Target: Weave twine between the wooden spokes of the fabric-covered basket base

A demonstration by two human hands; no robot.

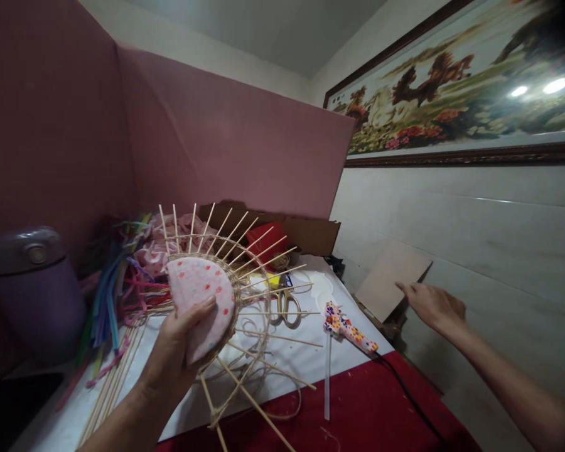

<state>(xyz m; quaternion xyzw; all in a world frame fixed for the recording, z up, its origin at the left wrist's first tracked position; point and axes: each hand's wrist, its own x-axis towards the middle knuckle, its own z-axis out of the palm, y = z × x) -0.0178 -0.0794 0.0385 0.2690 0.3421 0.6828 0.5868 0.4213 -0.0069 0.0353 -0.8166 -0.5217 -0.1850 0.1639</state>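
My left hand [174, 342] grips a half-round craft piece [207, 285], thumb on its pink fabric face with red dots. Thin wooden sticks fan out from its curved edge, with twine woven along the rim and a further twine arc across the sticks. Two sticks cross at the lower end, near a twine knot. My right hand [435, 306] is raised at the right, thumb and forefinger pinched together and the other fingers curled. Its fingertips overlap a tan board [390, 280]; whether they touch it, or hold a fine strand, is unclear.
A flower-patterned glue gun [351, 329] with a clear glue stick and black cord lies on the white sheet [358, 361]. Gold-handled scissors [289, 311] lie behind the sticks. Coloured pipe cleaners [110, 295], loose sticks [115, 383] and a purple bin [32, 295] are left.
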